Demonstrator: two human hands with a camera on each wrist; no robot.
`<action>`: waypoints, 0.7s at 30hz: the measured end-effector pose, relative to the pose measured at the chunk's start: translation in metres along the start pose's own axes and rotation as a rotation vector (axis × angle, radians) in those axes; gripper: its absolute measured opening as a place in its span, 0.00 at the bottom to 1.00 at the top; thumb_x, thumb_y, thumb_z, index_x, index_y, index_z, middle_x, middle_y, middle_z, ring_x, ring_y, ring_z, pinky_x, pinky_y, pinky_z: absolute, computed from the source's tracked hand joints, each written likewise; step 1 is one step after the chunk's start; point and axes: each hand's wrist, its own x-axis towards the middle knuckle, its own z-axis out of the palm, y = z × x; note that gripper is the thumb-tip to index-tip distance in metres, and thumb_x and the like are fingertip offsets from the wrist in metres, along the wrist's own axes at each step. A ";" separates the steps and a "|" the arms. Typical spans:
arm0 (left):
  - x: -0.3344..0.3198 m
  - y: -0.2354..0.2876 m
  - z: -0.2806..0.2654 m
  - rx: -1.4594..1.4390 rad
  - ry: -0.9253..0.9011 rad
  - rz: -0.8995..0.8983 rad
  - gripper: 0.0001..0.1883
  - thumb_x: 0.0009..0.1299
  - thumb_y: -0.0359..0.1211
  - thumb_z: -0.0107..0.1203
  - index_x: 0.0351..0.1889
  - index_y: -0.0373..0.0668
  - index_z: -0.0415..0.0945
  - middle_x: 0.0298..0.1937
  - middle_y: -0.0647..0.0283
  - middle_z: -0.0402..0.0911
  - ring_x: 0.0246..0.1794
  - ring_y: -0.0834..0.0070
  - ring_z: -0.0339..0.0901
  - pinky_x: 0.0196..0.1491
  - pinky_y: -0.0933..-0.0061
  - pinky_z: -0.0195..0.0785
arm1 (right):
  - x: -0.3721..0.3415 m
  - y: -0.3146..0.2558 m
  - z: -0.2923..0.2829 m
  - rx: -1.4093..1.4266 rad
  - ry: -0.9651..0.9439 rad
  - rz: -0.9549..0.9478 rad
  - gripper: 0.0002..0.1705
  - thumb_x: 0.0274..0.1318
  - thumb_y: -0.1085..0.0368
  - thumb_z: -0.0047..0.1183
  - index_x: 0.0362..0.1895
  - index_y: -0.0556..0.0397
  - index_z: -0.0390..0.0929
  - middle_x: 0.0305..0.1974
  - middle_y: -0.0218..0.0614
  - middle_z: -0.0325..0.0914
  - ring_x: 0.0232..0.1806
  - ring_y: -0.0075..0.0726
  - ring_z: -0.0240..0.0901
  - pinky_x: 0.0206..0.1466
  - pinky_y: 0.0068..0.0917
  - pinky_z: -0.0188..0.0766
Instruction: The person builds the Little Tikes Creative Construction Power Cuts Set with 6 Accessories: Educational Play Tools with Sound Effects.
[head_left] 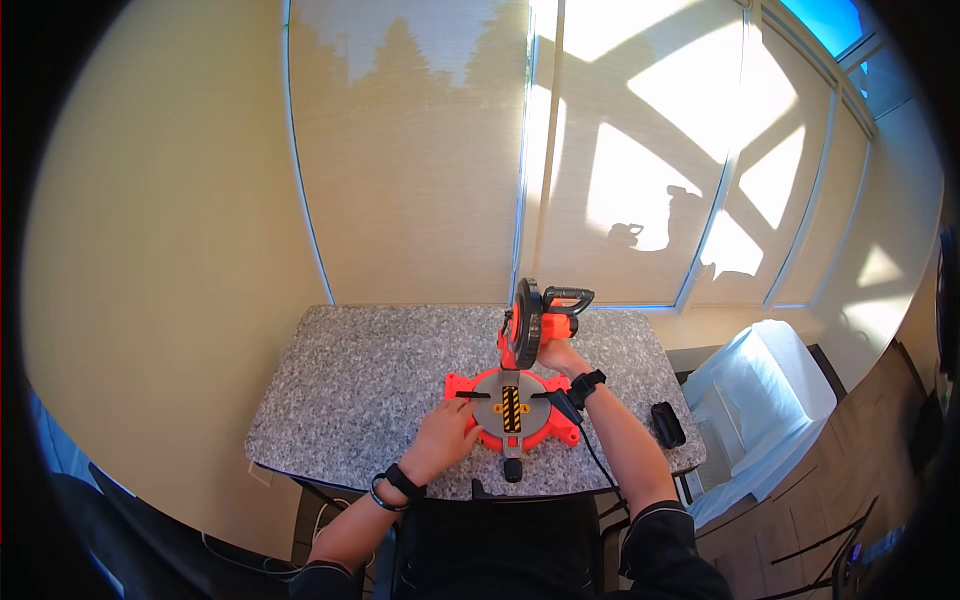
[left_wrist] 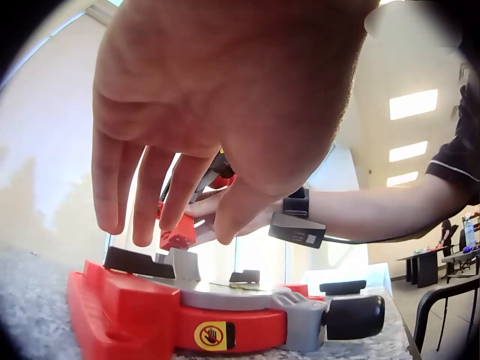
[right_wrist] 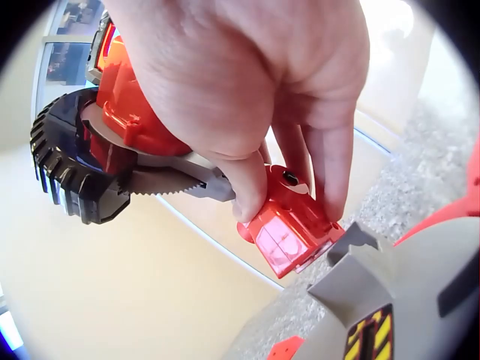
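Note:
A toy miter saw stands on the table in the head view, its red and grey base (head_left: pixel 560 432) below the upright saw head (head_left: pixel 527 325). My right hand (head_left: pixel 560 355) pinches the red bracket (right_wrist: pixel 289 232) under the head between thumb and fingers. That bracket's lower end is close beside the grey upright (right_wrist: pixel 360 274) of the base. The toothed blade (right_wrist: pixel 161 181) and black guard (right_wrist: pixel 71 157) show left of the thumb. With fingers extended, my left hand (head_left: pixel 440 440) is at the base's left side, fingertips near a black fence piece (left_wrist: pixel 139 262).
The speckled grey table (head_left: pixel 350 400) backs onto shaded windows (head_left: pixel 410 150). At its right edge lies a small black case (head_left: pixel 667 425). Beyond stands a chair with a pale blue cover (head_left: pixel 770 400). A black cable (head_left: pixel 598 455) trails from the right wrist.

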 end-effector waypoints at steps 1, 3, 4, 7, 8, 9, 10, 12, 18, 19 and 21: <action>0.000 0.000 0.001 -0.001 0.000 0.000 0.21 0.68 0.37 0.63 0.57 0.38 0.78 0.54 0.53 0.80 0.57 0.52 0.78 0.54 0.54 0.77 | -0.001 0.002 0.000 -0.022 0.015 -0.060 0.13 0.62 0.75 0.60 0.50 0.52 0.81 0.45 0.30 0.84 0.48 0.31 0.80 0.52 0.35 0.78; -0.001 0.002 0.002 -0.031 -0.042 -0.015 0.18 0.68 0.36 0.63 0.52 0.38 0.79 0.51 0.53 0.80 0.55 0.53 0.79 0.53 0.55 0.77 | 0.001 0.011 0.000 -0.039 -0.008 -0.068 0.13 0.62 0.75 0.60 0.50 0.52 0.81 0.46 0.30 0.85 0.48 0.31 0.80 0.52 0.35 0.78; -0.001 0.002 0.004 -0.034 -0.045 -0.015 0.18 0.68 0.36 0.63 0.52 0.38 0.79 0.51 0.53 0.80 0.55 0.53 0.79 0.53 0.55 0.77 | 0.002 0.018 0.000 -0.055 -0.031 -0.076 0.13 0.62 0.74 0.60 0.50 0.52 0.81 0.46 0.31 0.85 0.48 0.32 0.80 0.53 0.36 0.78; -0.003 -0.001 0.010 -0.023 -0.035 0.046 0.16 0.67 0.35 0.63 0.49 0.38 0.78 0.49 0.54 0.78 0.53 0.53 0.79 0.51 0.56 0.78 | 0.001 0.041 0.002 -0.360 -0.032 -0.083 0.06 0.64 0.70 0.59 0.45 0.53 0.82 0.41 0.32 0.84 0.45 0.29 0.79 0.51 0.35 0.79; -0.004 -0.002 0.012 -0.011 -0.038 0.049 0.15 0.67 0.35 0.63 0.48 0.38 0.78 0.49 0.54 0.78 0.53 0.54 0.79 0.51 0.56 0.78 | 0.005 0.057 0.004 -0.360 -0.032 -0.083 0.06 0.64 0.70 0.59 0.45 0.53 0.82 0.41 0.32 0.84 0.45 0.29 0.79 0.51 0.35 0.79; -0.004 -0.002 0.013 0.002 -0.041 0.052 0.14 0.67 0.35 0.64 0.47 0.38 0.78 0.49 0.54 0.78 0.53 0.54 0.79 0.50 0.56 0.78 | 0.013 0.089 0.005 -0.218 -0.073 -0.096 0.06 0.65 0.70 0.58 0.45 0.53 0.82 0.41 0.32 0.84 0.45 0.29 0.79 0.51 0.35 0.79; -0.003 -0.003 0.013 0.001 -0.040 0.052 0.14 0.67 0.35 0.64 0.47 0.38 0.78 0.49 0.54 0.78 0.53 0.54 0.79 0.50 0.56 0.78 | 0.015 0.094 0.007 -0.076 -0.113 -0.108 0.06 0.65 0.69 0.58 0.45 0.53 0.82 0.41 0.32 0.84 0.46 0.29 0.79 0.51 0.35 0.79; -0.004 -0.004 0.013 0.009 -0.129 0.007 0.18 0.67 0.36 0.64 0.52 0.37 0.80 0.55 0.52 0.78 0.56 0.52 0.78 0.57 0.56 0.75 | 0.008 0.084 0.008 -0.076 -0.111 -0.088 0.07 0.65 0.70 0.58 0.46 0.53 0.81 0.43 0.32 0.84 0.47 0.29 0.79 0.52 0.34 0.79; -0.005 -0.006 0.016 0.038 -0.107 0.055 0.16 0.68 0.36 0.63 0.50 0.38 0.79 0.52 0.54 0.78 0.55 0.54 0.77 0.55 0.56 0.76 | -0.013 0.031 0.009 -0.089 -0.123 0.000 0.12 0.65 0.72 0.57 0.51 0.53 0.81 0.47 0.33 0.84 0.49 0.29 0.79 0.55 0.33 0.79; -0.005 -0.005 0.016 0.039 -0.108 0.055 0.16 0.68 0.36 0.63 0.50 0.38 0.79 0.52 0.54 0.78 0.55 0.54 0.77 0.55 0.56 0.76 | -0.015 0.027 0.009 -0.094 -0.123 0.020 0.12 0.65 0.73 0.57 0.52 0.53 0.80 0.48 0.33 0.84 0.50 0.29 0.79 0.56 0.33 0.79; -0.005 -0.004 0.016 0.045 -0.047 0.103 0.13 0.66 0.34 0.63 0.43 0.37 0.77 0.48 0.54 0.76 0.53 0.54 0.77 0.51 0.58 0.77 | -0.021 0.020 0.008 -0.110 -0.124 0.055 0.14 0.65 0.74 0.56 0.54 0.53 0.80 0.49 0.33 0.84 0.51 0.29 0.79 0.57 0.33 0.78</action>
